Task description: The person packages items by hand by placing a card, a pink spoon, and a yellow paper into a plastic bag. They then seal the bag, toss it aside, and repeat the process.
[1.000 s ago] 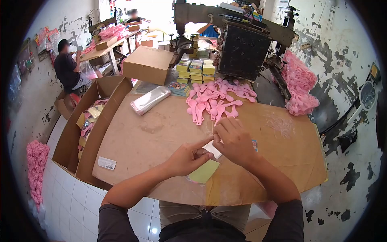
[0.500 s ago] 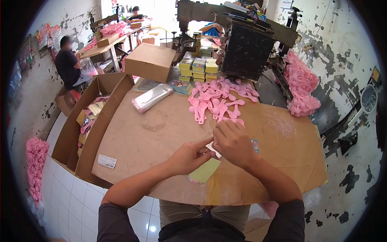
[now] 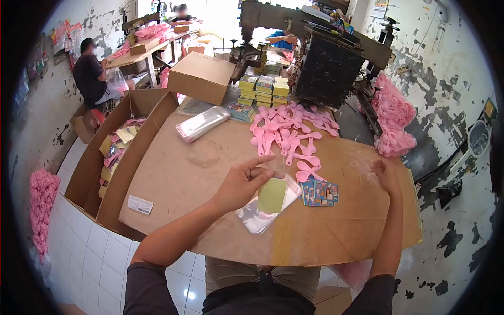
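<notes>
My left hand (image 3: 244, 184) is closed in a pinch at the top of a clear plastic bag (image 3: 255, 223). A yellow-green card (image 3: 272, 197) shows at the bag, just below my fingertips. Out to the right, my right hand (image 3: 387, 178) has its fingers curled down beside a tangle of thin clear plastic strips (image 3: 363, 169); what its fingertips hold, if anything, is too small to make out. Between the hands lie several fanned blue picture cards (image 3: 320, 192). Pink spoons (image 3: 286, 128) are heaped just beyond, a couple of them close to the cards.
Stacked card bundles (image 3: 265, 89) and a pack of clear bags (image 3: 203, 124) sit at the back of the cardboard-covered table (image 3: 210, 157). An open carton (image 3: 131, 173) with packed pieces stands left. A dark machine (image 3: 328, 65) rises behind. A co-worker (image 3: 90, 76) sits far left.
My right hand has moved away from the left hand, rightward to the plastic strips. The bag with the yellow-green card and the blue cards are now more exposed. The view has shifted slightly.
</notes>
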`<move>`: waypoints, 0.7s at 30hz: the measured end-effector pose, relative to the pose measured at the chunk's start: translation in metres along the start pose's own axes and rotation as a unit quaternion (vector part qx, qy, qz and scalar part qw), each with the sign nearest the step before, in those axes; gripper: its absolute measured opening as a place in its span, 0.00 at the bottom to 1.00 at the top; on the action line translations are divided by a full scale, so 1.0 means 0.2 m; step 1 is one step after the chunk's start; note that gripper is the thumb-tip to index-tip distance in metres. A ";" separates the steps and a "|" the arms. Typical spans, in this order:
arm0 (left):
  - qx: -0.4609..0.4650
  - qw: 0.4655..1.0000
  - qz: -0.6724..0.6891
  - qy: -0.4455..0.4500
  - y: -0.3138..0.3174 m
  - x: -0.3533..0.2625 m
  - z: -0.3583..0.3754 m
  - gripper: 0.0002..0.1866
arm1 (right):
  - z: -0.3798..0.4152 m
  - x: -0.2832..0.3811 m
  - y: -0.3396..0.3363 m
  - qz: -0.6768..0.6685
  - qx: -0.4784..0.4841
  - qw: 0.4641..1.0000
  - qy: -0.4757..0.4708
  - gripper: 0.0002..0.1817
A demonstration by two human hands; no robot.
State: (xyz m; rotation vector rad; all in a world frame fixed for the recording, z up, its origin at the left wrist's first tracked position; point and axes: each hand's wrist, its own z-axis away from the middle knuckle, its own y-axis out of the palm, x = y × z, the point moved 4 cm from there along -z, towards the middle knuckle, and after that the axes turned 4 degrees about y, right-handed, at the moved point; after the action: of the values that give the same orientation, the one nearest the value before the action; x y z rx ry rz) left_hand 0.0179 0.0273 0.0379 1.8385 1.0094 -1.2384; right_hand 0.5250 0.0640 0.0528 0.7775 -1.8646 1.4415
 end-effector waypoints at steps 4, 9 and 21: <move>0.006 1.000 0.000 -0.002 0.00 -0.01 -0.01 0.24 | 0.18 0.04 0.01 0.492 -0.252 0.818 -0.159 0.24; 0.001 1.000 0.010 0.002 0.00 0.04 -0.01 0.21 | 0.19 0.39 0.21 0.272 -0.152 0.939 -0.143 0.18; -0.029 0.999 0.018 0.001 0.01 0.10 -0.01 0.15 | 0.39 0.97 1.11 -0.067 0.224 0.946 -0.223 0.25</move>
State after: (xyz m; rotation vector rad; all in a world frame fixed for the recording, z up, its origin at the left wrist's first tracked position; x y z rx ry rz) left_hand 0.0253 0.0318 0.0206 1.8063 0.9985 -1.1746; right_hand 0.2223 0.0242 0.0599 1.5289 -1.7612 1.7304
